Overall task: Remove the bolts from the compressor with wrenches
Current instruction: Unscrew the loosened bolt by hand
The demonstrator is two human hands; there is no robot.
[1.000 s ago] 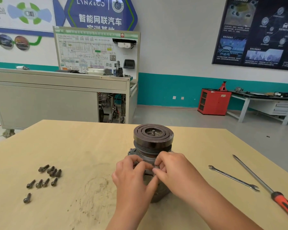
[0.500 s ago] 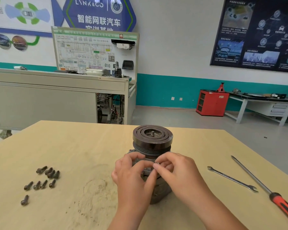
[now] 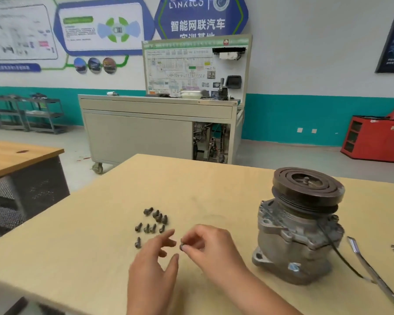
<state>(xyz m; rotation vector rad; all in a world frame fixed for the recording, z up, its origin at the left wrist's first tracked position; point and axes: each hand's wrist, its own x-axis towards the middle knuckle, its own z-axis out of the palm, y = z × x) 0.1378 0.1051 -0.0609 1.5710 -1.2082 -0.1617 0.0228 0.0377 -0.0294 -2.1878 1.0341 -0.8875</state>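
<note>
Right hand (image 3: 212, 248): thumb and fingertips pinch one small dark bolt (image 3: 183, 246) just above the table (image 3: 89, 235); it is probably meant for the pile.
Left hand (image 3: 155, 262): fingers loose and spread, holding nothing, just beside the right.
Loose bolts (image 3: 152, 223): about nine, grouped on the tabletop just beyond the hands, likely so none strays. No tray or box in view.
Compressor (image 3: 300, 230): upright, pulley on top, to the right, untouched.
Wrench (image 3: 359, 255): lying beside the compressor, blurred.
</note>
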